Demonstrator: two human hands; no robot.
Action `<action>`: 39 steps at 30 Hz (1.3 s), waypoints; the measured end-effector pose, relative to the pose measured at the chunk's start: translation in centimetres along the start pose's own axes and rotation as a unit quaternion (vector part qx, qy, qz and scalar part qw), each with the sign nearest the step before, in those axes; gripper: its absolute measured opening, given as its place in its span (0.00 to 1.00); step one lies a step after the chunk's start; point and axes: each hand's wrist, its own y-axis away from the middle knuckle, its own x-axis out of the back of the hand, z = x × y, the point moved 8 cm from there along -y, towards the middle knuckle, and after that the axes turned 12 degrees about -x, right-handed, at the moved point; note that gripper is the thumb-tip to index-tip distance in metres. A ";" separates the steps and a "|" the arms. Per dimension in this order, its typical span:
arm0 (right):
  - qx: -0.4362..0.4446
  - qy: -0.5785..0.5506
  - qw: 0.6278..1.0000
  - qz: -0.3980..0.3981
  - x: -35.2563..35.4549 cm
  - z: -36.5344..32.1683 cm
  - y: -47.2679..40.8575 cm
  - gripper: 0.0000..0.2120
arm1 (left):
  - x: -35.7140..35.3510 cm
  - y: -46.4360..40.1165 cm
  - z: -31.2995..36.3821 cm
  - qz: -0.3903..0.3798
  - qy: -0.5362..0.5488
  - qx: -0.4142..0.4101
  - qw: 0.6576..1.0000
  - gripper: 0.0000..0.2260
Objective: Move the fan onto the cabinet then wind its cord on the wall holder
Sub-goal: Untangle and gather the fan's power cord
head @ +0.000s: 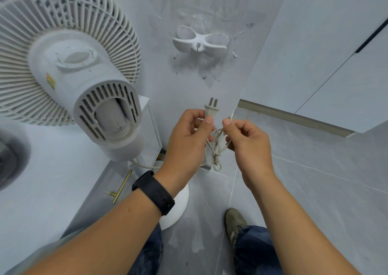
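Note:
The white fan (69,69) stands on the pale cabinet top (42,190) at the left, its rear motor housing facing me. Its cream cord (216,148) leaves the fan's base and hangs in tangled loops between my hands. My left hand (186,144) pinches the two-pin plug (211,109), prongs pointing up. My right hand (247,144) pinches a loop of the cord just right of the plug. The white two-lobed wall holder (199,41) is fixed to the wall above my hands, with nothing on it.
A dark round sink or basin (8,157) sits at the far left of the cabinet top. A brass handle (121,186) is on the cabinet front. A white round object (178,207) lies on the grey tile floor by my shoe (234,222). Pale cupboard doors (336,54) stand to the right.

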 end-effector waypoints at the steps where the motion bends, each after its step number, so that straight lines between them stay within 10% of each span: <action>1: 0.000 -0.005 1.000 0.007 0.2 0.0 -0.1 0.09 | 0.0 -0.1 0.2 0.000 -0.002 -0.012 1.000 0.02; 10: -0.079 -0.139 0.982 -0.099 -1.1 0.6 0.1 0.07 | -1.0 0.1 1.2 -0.056 0.033 -0.002 0.998 0.13; 39: -0.119 -0.135 0.980 -0.083 -1.2 0.9 0.3 0.09 | -4.2 1.8 -0.6 -0.246 -0.053 -0.020 0.968 0.34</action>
